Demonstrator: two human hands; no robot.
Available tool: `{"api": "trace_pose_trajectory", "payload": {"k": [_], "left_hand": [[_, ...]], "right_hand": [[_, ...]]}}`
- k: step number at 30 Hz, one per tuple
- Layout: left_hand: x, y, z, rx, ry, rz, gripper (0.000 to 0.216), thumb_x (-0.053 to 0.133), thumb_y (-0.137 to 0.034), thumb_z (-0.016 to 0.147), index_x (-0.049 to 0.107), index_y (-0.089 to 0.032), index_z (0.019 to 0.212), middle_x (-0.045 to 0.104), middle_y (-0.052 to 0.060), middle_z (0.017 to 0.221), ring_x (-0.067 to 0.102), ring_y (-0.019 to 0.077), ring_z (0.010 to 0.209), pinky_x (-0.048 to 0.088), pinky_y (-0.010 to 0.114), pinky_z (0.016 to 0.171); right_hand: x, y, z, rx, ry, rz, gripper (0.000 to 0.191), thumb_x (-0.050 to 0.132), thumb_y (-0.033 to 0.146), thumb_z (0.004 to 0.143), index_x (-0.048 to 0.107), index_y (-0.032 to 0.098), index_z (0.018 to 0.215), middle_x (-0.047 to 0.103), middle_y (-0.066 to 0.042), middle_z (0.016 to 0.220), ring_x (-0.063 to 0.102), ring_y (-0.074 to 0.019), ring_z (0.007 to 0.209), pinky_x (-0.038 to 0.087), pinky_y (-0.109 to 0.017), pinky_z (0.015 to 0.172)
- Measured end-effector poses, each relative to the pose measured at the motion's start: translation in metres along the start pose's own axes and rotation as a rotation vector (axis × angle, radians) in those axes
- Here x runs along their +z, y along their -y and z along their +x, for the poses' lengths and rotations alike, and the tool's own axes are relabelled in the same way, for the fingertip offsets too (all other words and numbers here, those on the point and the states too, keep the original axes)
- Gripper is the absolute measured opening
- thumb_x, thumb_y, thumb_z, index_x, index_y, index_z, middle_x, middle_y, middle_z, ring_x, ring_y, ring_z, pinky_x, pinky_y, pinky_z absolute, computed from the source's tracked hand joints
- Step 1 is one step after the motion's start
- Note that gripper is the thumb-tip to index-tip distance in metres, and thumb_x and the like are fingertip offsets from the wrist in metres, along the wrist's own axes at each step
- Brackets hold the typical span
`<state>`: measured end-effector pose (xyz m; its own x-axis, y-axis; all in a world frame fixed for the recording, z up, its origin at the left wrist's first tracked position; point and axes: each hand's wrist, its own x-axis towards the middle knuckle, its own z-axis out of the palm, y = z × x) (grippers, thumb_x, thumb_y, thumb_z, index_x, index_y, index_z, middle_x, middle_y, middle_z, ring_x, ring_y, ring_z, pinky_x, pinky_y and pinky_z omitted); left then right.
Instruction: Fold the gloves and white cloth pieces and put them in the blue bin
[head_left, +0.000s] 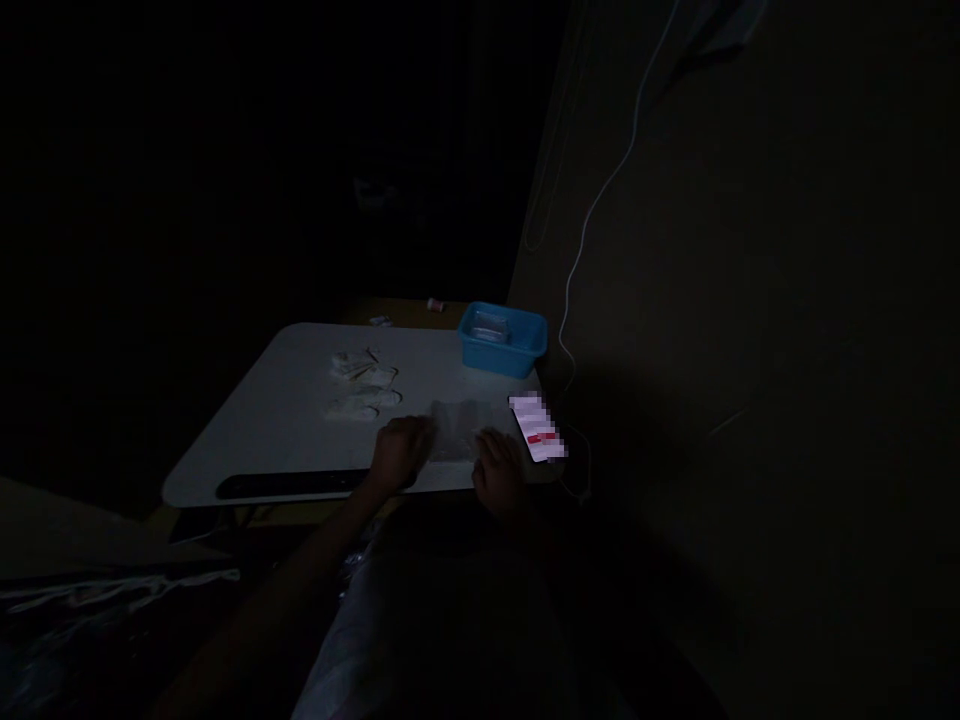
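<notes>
Resting both hands at the near edge of the white table (259,400), I have a thin, clear plastic piece (454,432) lying between them, its near part by my fingers and the rest reaching just beyond. My left hand (403,452) is curled at its left side and my right hand (499,472) bends its fingers over the right side; in this dark I cannot tell whether either one truly pinches the plastic or only presses on it. It looks like a bag or sheet, though the gloom hides which. I judge it very light, limp and rather slippery, apt to crease or cling flat, so the opposite side edges, pinched between thumb and fingertips, seem the best hold, with little force, as thin film could stretch or tear. Just right of my right hand a phone (536,425) glows, giving the brightest spot here. Beyond that hand stands a blue basin (499,357) with something clear (489,327) inside. Beyond and left of my left hand lie crumpled pale items (364,370), perhaps gloves, and nearer, to its left, a dark strip (292,484) runs along the edge.
</notes>
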<state>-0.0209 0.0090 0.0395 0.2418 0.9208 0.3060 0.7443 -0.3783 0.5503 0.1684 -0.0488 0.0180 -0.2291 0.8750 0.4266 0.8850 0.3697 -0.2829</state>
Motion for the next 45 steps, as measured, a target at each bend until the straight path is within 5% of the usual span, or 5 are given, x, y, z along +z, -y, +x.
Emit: {"api": "trace_pose_trajectory", "payload": {"k": [8, 21, 33, 40, 45], "left_hand": [[0.010, -0.018, -0.011, 0.137, 0.163, 0.412, 0.042, 0.032, -0.029, 0.085, 0.047, -0.015, 0.121, 0.046, 0.015, 0.129, 0.039, 0.0260, 0.120, 0.027, 0.048, 0.095], [0.033, -0.027, 0.006, 0.176, 0.313, 0.536, 0.055, 0.032, -0.025, 0.081, 0.031, -0.008, 0.133, 0.026, 0.016, 0.140, 0.019, 0.0265, 0.131, 0.015, 0.049, 0.103], [0.034, -0.028, 0.001, 0.116, 0.227, 0.530, 0.060, 0.026, -0.044, 0.085, 0.030, -0.007, 0.132, 0.024, 0.021, 0.140, 0.017, 0.0324, 0.130, 0.015, 0.055, 0.099], [0.033, -0.026, 0.002, 0.104, 0.265, 0.541, 0.060, 0.032, -0.038, 0.082, 0.029, -0.008, 0.133, 0.022, 0.019, 0.141, 0.015, 0.0326, 0.130, 0.015, 0.054, 0.099], [0.034, -0.026, 0.002, 0.108, 0.267, 0.551, 0.059, 0.030, -0.038, 0.083, 0.028, -0.008, 0.134, 0.022, 0.019, 0.141, 0.015, 0.0324, 0.131, 0.016, 0.055, 0.099]], "right_hand": [[0.002, -0.012, -0.011, 0.038, 0.072, -0.104, 0.037, 0.037, 0.020, 0.085, 0.051, 0.012, 0.118, 0.047, -0.012, 0.128, 0.036, -0.0209, 0.122, 0.019, -0.044, 0.104], [0.015, 0.005, 0.042, -0.094, 0.157, -0.120, 0.047, 0.029, 0.036, 0.090, 0.036, 0.011, 0.130, 0.037, -0.012, 0.135, 0.026, -0.0204, 0.128, 0.017, -0.045, 0.105], [0.001, -0.024, 0.034, 0.071, 0.081, -0.227, 0.053, 0.035, 0.041, 0.088, 0.045, 0.003, 0.123, 0.041, -0.021, 0.130, 0.031, -0.0283, 0.125, 0.015, -0.051, 0.103], [0.013, -0.004, 0.054, -0.148, 0.146, -0.156, 0.048, 0.026, 0.038, 0.091, 0.040, 0.010, 0.127, 0.038, -0.013, 0.135, 0.026, -0.0219, 0.128, 0.016, -0.046, 0.105], [0.020, -0.007, 0.054, -0.163, 0.164, -0.161, 0.047, 0.025, 0.039, 0.091, 0.041, 0.012, 0.127, 0.038, -0.012, 0.135, 0.026, -0.0208, 0.129, 0.016, -0.046, 0.105]]}}
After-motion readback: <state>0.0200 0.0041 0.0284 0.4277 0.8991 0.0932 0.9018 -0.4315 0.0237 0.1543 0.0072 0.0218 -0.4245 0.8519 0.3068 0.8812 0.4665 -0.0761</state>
